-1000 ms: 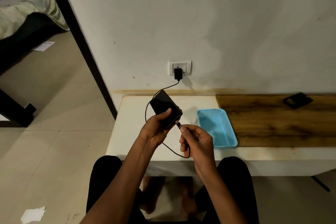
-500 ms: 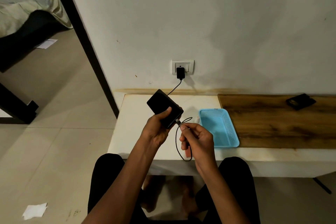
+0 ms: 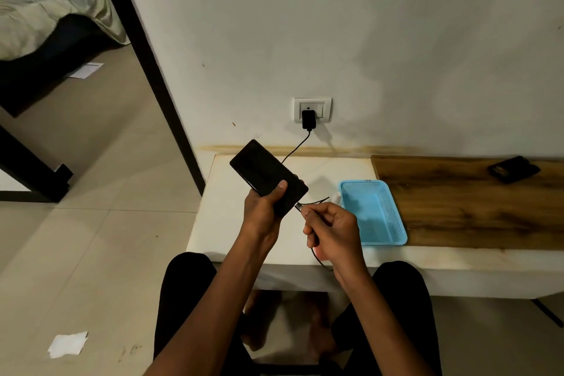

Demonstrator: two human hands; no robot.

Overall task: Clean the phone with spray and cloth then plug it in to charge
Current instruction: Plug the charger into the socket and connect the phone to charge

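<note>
Lighting was dim and warm throughout, with no lamp in view. Broad soft shadows mottled the wall, and the charger cast a faint shadow toward its right. Space beneath the table was murky. Wide-angle distortion bowed the door frame and the outer edges. Fine detail was soft and slightly smeared; no glare was recorded.

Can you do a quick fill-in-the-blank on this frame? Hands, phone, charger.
1. The phone is held by the ____ hand.
2. The right hand pinches the cable's ____ at the phone's lower edge.
3. The charger sits in the wall ____.
4. The basket on the table is ____ in colour.

Missing: left; connector; socket; blue
</note>
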